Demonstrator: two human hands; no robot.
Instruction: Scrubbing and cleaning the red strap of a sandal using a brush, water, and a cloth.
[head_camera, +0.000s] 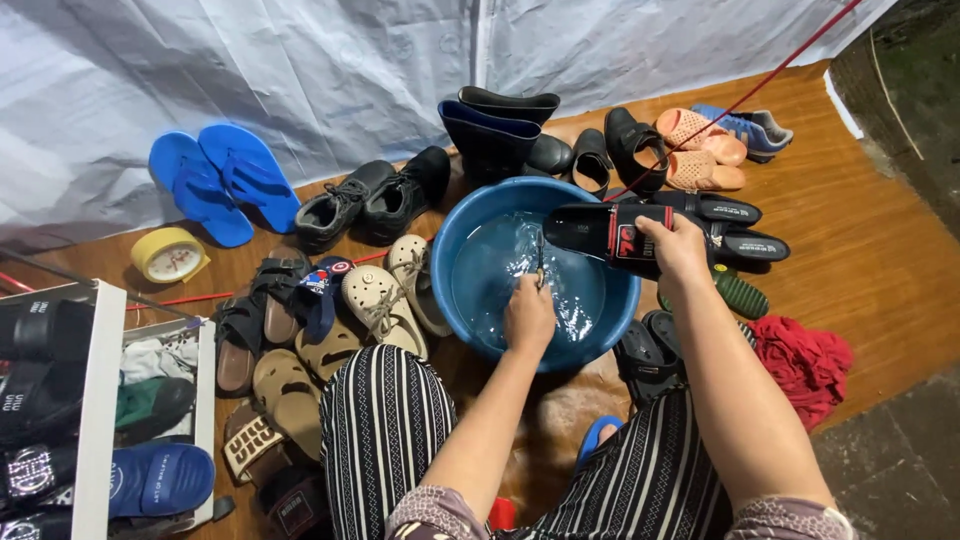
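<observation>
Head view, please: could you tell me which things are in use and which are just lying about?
In use:
- blue basin of water
- black slide sandal, in right hand
- small brush, in left hand

Lying about:
- blue flip-flops
- black boots
- red cloth
- yellow clock

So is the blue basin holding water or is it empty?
Holding water: the blue basin shows a rippling, glinting surface inside, and the left hand dips a small brush into it. The depth cannot be told.

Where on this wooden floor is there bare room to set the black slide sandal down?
Bare wood floor lies right of the black slide sandal in the right hand, between the pink clogs and red cloth. A smaller patch lies between the blue flip-flops and yellow tape roll. Left of the blue basin, where the left hand dips, shoes crowd.
</observation>
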